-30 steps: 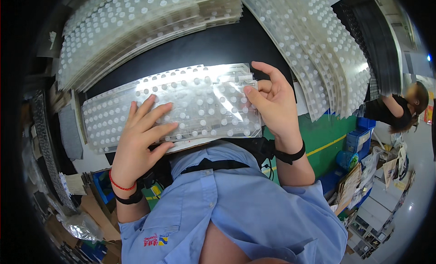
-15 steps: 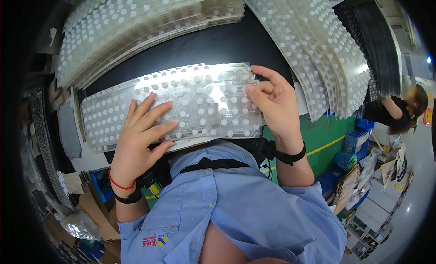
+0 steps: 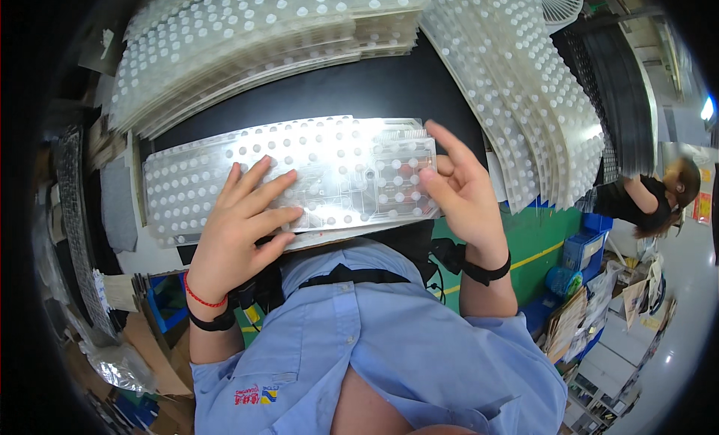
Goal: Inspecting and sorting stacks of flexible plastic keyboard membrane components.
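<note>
A clear plastic keyboard membrane sheet [image 3: 329, 186], dotted with pale round domes, lies lengthwise in front of me on the black work surface. Glare washes out part of its middle. My left hand [image 3: 243, 229] rests on the sheet's near side, fingers spread and open. At the sheet's right end, my right hand [image 3: 473, 199] is closed on the edge, the thumb on top near the border and the index finger reaching to the far corner. Its other fingers are partly hidden behind the thumb and the edge.
A tall layered stack of similar membranes [image 3: 255, 42] stands beyond the black surface [image 3: 314, 87]. Another fanned stack [image 3: 524, 98] lies to the right. Black keyboards [image 3: 71, 210] sit at far left. Blue bins [image 3: 586, 249] and a person in black [image 3: 640, 195] are at right.
The sheet's right end, bowed and uneven before, now lies flatter with a straighter edge. My right thumb has slid slightly nearer along that edge. My left hand stays spread on the sheet.
</note>
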`<action>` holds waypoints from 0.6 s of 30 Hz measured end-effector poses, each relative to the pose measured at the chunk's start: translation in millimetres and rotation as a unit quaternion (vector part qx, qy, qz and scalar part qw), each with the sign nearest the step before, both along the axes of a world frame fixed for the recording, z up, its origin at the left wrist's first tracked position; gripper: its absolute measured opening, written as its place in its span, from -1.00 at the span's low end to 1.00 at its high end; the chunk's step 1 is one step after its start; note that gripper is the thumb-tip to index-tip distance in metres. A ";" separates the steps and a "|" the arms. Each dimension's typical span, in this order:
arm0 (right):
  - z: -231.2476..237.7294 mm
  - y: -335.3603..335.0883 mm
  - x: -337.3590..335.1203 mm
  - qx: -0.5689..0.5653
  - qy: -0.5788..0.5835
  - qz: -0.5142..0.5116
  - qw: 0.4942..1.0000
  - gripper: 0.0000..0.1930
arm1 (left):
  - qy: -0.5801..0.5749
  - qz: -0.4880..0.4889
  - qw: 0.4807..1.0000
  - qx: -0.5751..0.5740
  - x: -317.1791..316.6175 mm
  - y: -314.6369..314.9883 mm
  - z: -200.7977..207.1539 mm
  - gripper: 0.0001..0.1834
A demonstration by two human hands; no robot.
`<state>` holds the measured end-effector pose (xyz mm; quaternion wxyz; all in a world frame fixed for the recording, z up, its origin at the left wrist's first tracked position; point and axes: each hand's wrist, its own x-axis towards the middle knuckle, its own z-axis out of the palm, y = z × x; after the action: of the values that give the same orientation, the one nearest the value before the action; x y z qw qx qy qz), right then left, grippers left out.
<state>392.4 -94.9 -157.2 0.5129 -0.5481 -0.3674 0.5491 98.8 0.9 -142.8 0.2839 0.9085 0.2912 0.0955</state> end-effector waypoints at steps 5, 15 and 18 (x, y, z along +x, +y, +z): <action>14.9 -4.3 18.5 0.146 -0.153 0.087 0.973 -0.54 | -0.039 0.017 0.999 0.017 -4.9 -0.2 8.8 -0.73; 24.6 15.0 -1.2 0.264 -0.266 0.040 0.926 -0.75 | -0.069 0.074 0.986 0.129 -14.6 19.6 41.5 -0.78; 7.4 22.6 6.5 0.238 -0.286 0.033 0.927 -0.77 | -0.062 0.083 0.987 0.126 -22.4 20.8 47.2 -0.68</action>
<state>398.9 -72.3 -149.8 0.4831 -0.5311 -0.6365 0.2817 76.4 21.7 -95.6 0.1760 0.9020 0.3332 0.2108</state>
